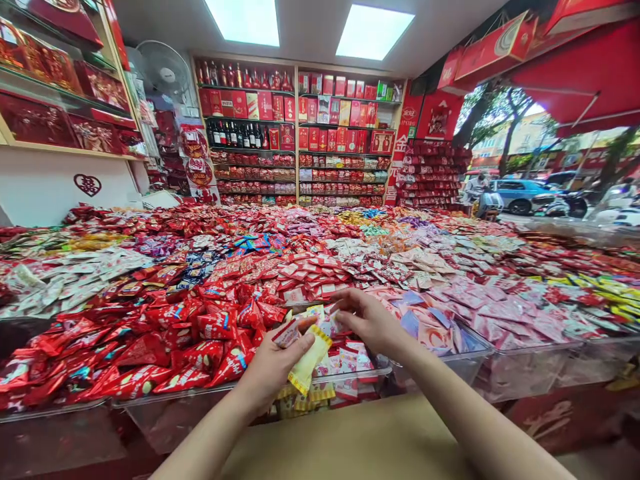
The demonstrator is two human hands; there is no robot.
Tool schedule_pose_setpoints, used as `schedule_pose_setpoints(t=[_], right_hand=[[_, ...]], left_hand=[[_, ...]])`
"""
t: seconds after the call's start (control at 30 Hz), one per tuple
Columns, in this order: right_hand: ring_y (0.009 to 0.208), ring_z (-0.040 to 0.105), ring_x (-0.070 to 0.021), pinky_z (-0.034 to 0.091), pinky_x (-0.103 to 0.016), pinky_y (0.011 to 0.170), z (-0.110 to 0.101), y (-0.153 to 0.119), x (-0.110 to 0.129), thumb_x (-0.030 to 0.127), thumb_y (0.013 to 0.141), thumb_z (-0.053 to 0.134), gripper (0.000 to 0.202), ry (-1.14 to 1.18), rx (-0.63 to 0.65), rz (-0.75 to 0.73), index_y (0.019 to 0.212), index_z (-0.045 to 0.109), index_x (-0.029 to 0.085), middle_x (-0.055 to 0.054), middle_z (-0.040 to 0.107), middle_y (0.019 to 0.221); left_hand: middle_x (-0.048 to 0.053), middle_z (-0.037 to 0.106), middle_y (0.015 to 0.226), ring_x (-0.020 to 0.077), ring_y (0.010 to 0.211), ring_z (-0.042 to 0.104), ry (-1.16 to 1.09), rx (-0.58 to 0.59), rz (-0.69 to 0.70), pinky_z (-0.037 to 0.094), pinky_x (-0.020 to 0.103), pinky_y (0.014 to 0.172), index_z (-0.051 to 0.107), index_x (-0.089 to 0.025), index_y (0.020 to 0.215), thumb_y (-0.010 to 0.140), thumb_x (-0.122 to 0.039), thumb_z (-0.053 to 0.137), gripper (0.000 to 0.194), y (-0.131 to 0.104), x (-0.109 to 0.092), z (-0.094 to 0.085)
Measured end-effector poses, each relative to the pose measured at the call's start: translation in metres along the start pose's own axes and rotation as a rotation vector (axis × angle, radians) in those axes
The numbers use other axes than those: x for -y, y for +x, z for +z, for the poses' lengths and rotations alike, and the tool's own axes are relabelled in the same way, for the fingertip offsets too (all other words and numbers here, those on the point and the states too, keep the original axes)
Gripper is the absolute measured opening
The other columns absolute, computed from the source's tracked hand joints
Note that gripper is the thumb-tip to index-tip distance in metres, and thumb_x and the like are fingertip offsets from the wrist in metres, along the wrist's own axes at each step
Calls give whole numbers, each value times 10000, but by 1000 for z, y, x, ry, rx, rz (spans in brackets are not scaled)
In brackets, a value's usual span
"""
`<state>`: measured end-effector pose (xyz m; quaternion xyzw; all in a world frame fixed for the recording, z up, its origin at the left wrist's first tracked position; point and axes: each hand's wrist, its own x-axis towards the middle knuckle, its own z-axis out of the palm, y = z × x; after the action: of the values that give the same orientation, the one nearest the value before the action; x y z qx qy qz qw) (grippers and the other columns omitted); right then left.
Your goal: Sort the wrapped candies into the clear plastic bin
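My left hand (283, 357) holds a yellow-edged candy packet (310, 360) under its thumb, with a small red-and-white packet (286, 335) against its fingers. Just to the right, my right hand (367, 320) has its fingers curled together at a small white packet (330, 325). Both hands are over a clear plastic bin (350, 377) of pink-and-white wrapped candies (350, 360). More yellow-edged packets lie low in that bin, partly hidden by my left hand. Glossy red candy packets (200, 327) are heaped to the left.
Packets in many colours cover the wide display, including pink packets (515, 310) at right. A brown surface (345, 440) lies below my hands. Shelves (297, 133) of bottles and red boxes line the back wall. A fan (165, 70) stands at left; a blue car (525, 193) is outside.
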<state>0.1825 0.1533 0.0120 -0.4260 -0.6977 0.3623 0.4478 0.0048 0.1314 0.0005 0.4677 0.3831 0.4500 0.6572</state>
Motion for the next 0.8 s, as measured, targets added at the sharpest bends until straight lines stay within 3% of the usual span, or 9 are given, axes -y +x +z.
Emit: schedule_pose_setpoints(t=[0.1, 0.17, 0.27, 0.33, 0.47, 0.6, 0.7, 0.8], right_hand=[[646, 538, -122, 443, -274, 605, 2, 2, -1, 241, 715, 541, 235, 178, 36, 91, 937, 520, 168, 5, 565, 726], [647, 543, -126, 445, -278, 609, -2, 4, -1, 249, 743, 502, 205, 144, 43, 82, 931, 532, 172, -1, 576, 730], [767, 560, -155, 430, -295, 693, -12, 4, -1, 171, 781, 413, 245, -219, -2, -17, 969, 570, 175, -49, 623, 852], [835, 570, -181, 417, -300, 725, -15, 2, -1, 96, 759, 384, 302, -509, 80, -4, 952, 604, 172, -80, 642, 920], [773, 600, -239, 405, -303, 623, -7, -4, -7, 57, 706, 417, 304, -927, 365, 134, 876, 643, 169, -123, 668, 856], [834, 583, -286, 397, -332, 661, 1, -7, -10, 12, 684, 429, 285, -1158, 348, 84, 839, 644, 117, -185, 656, 856], [847, 572, -240, 397, -320, 716, 4, -6, -4, 58, 760, 405, 246, -976, 168, -9, 858, 622, 121, -159, 647, 864], [716, 560, -159, 425, -267, 625, 13, -5, 3, 287, 860, 371, 248, -408, 111, -16, 892, 586, 166, -70, 625, 803]], left_hand=[[69, 697, 860, 190, 691, 636, -81, 18, 20, 510, 294, 593, 530, -190, 1165, 677, -261, 665, 511, 0, 1, 1], [70, 694, 888, 194, 708, 640, -107, 4, 28, 518, 302, 611, 500, -202, 1197, 678, -250, 661, 545, 0, 1, 2], [59, 694, 869, 186, 669, 637, -108, -47, 19, 522, 308, 590, 490, -220, 1205, 674, -266, 661, 560, -1, 1, 2], [52, 696, 838, 172, 631, 629, -95, -64, 19, 519, 297, 572, 498, -217, 1194, 668, -264, 667, 554, -2, 1, 2], [47, 699, 828, 179, 639, 636, -100, -82, 22, 511, 277, 541, 510, -211, 1181, 652, -251, 680, 557, -2, 1, 1], [51, 700, 840, 195, 666, 645, -117, -67, -1, 519, 295, 571, 515, -214, 1176, 632, -256, 697, 575, -3, -1, 1], [55, 701, 849, 172, 637, 635, -130, -39, 13, 505, 275, 564, 541, -214, 1143, 657, -262, 679, 508, -5, -2, 2], [63, 699, 880, 170, 676, 636, -156, -43, 52, 492, 267, 595, 544, -206, 1141, 680, -264, 662, 480, -7, -2, 3]])
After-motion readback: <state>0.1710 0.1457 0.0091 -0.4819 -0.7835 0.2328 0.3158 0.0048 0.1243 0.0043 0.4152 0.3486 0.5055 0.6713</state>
